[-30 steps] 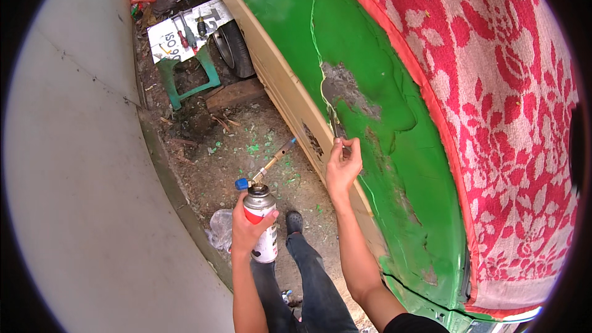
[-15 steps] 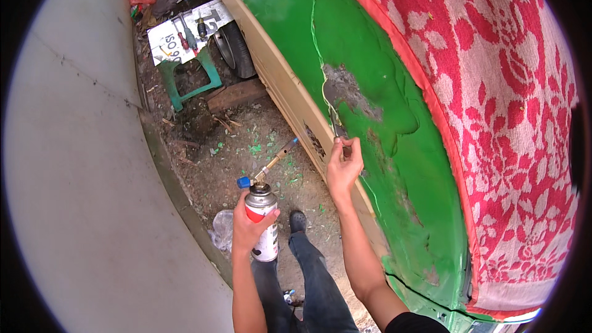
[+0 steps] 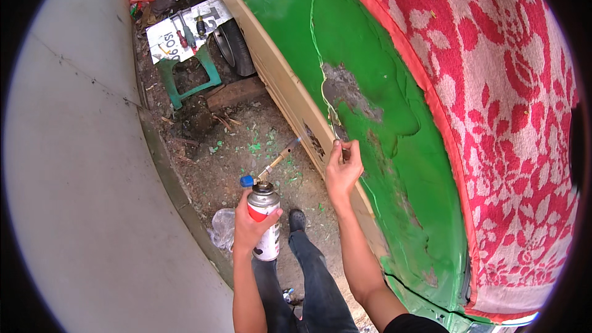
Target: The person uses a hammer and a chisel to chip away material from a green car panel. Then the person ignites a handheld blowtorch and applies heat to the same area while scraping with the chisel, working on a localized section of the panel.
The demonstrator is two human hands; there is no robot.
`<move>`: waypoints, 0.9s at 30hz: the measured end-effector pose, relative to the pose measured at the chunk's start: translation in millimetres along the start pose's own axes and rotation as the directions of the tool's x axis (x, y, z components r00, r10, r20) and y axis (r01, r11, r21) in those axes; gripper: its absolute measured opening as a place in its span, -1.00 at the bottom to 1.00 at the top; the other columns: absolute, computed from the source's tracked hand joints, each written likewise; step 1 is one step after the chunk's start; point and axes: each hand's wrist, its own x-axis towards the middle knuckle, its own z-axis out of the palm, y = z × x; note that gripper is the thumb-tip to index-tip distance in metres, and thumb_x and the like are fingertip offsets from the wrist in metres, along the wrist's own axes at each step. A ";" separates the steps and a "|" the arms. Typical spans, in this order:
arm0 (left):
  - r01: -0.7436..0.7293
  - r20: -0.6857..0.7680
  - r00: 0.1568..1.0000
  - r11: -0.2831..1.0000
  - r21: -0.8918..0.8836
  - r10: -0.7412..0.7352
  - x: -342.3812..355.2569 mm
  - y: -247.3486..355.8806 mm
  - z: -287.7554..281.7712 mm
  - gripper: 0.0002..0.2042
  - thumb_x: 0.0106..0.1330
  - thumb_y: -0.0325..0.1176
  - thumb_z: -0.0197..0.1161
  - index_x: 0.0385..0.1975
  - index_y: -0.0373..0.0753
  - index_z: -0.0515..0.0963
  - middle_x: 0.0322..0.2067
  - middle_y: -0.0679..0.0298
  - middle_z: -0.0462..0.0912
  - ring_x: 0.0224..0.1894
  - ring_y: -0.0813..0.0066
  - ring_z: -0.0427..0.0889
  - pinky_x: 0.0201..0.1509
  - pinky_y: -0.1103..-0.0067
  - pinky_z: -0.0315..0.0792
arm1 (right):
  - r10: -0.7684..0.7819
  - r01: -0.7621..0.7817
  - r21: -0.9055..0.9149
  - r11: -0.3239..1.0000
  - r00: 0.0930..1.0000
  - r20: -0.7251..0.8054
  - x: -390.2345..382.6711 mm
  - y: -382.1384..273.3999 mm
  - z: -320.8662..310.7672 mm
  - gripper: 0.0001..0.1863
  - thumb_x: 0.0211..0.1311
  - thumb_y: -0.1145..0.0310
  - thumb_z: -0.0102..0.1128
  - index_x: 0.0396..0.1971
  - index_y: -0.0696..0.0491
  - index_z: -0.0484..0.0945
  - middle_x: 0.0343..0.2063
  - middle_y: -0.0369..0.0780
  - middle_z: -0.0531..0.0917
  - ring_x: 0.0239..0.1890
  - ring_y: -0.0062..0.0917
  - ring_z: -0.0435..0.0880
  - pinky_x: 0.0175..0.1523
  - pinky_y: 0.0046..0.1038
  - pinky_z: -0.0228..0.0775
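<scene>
My left hand (image 3: 250,222) grips a white and red gas canister (image 3: 264,240) topped by a brass torch (image 3: 277,159) with a blue knob; a small blue flame shows at the nozzle, near the vehicle's cream trim (image 3: 290,108). My right hand (image 3: 343,166) pinches a thin metal scraper (image 3: 335,131) against the green painted panel (image 3: 401,166), at a cracked, lifted edge of paint beside a bare grey patch (image 3: 351,89).
A grey wall (image 3: 86,179) curves along my left. Tools (image 3: 184,32) lie on a white plate atop a green stool (image 3: 211,77), near a wheel (image 3: 237,49), a wood block (image 3: 237,92) and rubbish. A red floral cloth (image 3: 499,148) drapes the vehicle at right.
My left hand, with the canister and torch, has shifted slightly to the right. My right hand has moved very slightly, still holding the scraper at the same spot.
</scene>
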 end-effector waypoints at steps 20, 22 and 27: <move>-0.013 -0.105 0.994 1.000 -0.005 0.013 -11.6 -3.8 -14.9 -0.45 0.03 -0.37 0.58 0.00 -0.31 0.44 -0.23 0.24 0.66 -0.23 0.51 0.64 -0.08 0.53 0.52 | 0.044 -0.044 -0.010 0.999 0.994 0.096 -4.9 -0.7 -6.6 -0.85 0.36 0.50 0.17 -0.39 0.17 0.39 -0.56 -0.16 0.62 -0.56 -0.68 0.45 -0.42 -0.49 0.31; 0.006 -0.160 0.987 1.000 0.010 -0.005 -16.5 -7.8 -20.1 -0.44 0.03 -0.35 0.58 0.00 -0.32 0.44 -0.23 0.23 0.66 -0.22 0.50 0.63 -0.07 0.52 0.52 | 0.052 -0.048 -0.037 0.998 0.993 0.105 -0.2 1.5 -10.6 -0.85 0.36 0.50 0.17 -0.38 0.17 0.40 -0.57 -0.17 0.60 -0.55 -0.68 0.46 -0.41 -0.50 0.33; 0.024 -0.314 0.949 1.000 -0.010 -0.026 -28.4 -31.8 -44.2 -0.37 0.05 -0.32 0.57 0.08 -0.39 0.40 -0.22 0.20 0.65 -0.24 0.48 0.63 -0.07 0.52 0.52 | 0.124 -0.120 -0.032 0.992 0.967 0.224 -5.9 -11.4 -3.7 -0.84 0.37 0.54 0.15 -0.39 0.17 0.36 -0.53 -0.29 0.50 -0.52 -0.74 0.41 -0.45 -0.56 0.28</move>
